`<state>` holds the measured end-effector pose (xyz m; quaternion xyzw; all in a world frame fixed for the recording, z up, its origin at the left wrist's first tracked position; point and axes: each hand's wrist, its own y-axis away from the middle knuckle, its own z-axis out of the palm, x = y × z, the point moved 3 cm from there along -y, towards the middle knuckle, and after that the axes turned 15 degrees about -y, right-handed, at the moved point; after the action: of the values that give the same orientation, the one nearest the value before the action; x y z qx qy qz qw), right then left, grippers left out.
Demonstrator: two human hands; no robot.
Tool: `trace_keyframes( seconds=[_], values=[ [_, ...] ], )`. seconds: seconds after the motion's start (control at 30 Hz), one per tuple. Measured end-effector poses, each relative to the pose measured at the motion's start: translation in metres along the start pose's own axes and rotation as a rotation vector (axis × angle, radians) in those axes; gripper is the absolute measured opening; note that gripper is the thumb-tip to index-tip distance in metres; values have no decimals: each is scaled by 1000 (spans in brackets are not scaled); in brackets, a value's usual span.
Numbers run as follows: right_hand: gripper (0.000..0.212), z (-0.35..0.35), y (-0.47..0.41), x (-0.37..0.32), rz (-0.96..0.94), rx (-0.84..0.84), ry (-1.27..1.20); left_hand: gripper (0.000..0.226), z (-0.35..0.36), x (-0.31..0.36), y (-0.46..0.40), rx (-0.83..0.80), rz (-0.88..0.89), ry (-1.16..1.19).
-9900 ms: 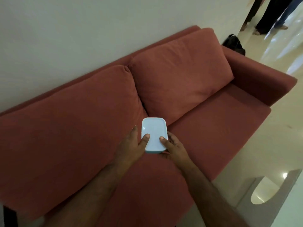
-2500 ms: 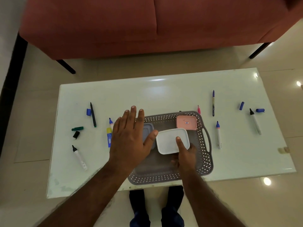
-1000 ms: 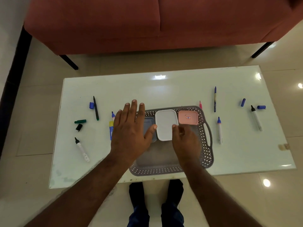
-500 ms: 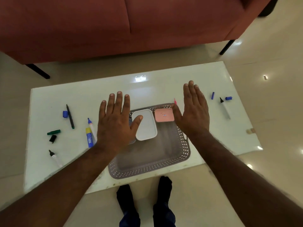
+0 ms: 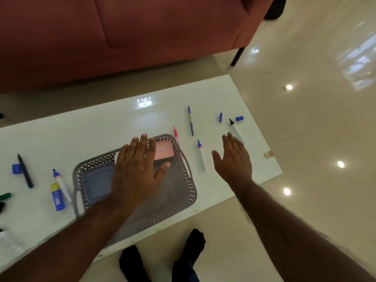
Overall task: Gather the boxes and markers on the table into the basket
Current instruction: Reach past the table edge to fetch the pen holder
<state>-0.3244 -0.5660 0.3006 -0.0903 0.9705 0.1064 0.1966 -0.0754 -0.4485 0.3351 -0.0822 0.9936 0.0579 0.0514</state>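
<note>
A grey perforated basket (image 5: pixel 183 192) sits on the white table (image 5: pixel 81 131). Inside it lie a grey-blue box (image 5: pixel 98 183) at the left and a pink box (image 5: pixel 164 152) at the far right; the white box is almost hidden under my left hand (image 5: pixel 138 169), which hovers flat and open over the basket. My right hand (image 5: pixel 234 159) hangs open over the table, right of the basket, holding nothing. Close by lie a white marker with a blue tip (image 5: pixel 201 154), a pink marker (image 5: pixel 176 135), a blue pen (image 5: pixel 190 120) and a black-tipped marker (image 5: pixel 236 130).
Two blue caps (image 5: pixel 220 117) (image 5: pixel 239 118) lie at the far right. Left of the basket are a blue-tipped marker (image 5: pixel 61 184), a blue and yellow tube (image 5: pixel 57 197), a dark pen (image 5: pixel 25 170) and a blue cap (image 5: pixel 15 168). A red sofa (image 5: pixel 122 37) stands behind.
My view has swung right. My right hand moved off the basket toward the markers on the right. My left hand stays spread over the basket, now covering the white box.
</note>
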Motion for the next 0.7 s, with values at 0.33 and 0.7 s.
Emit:
trace_keyframes(
  seconds=[0.33,0.7],
  values=[
    [59,3,41,128,324,33,-132,75,14,129,-7,-83,251,46],
    [58,70,142,254,618,-14,-184,77,55,255,-5,-94,565,-87]
  ],
)
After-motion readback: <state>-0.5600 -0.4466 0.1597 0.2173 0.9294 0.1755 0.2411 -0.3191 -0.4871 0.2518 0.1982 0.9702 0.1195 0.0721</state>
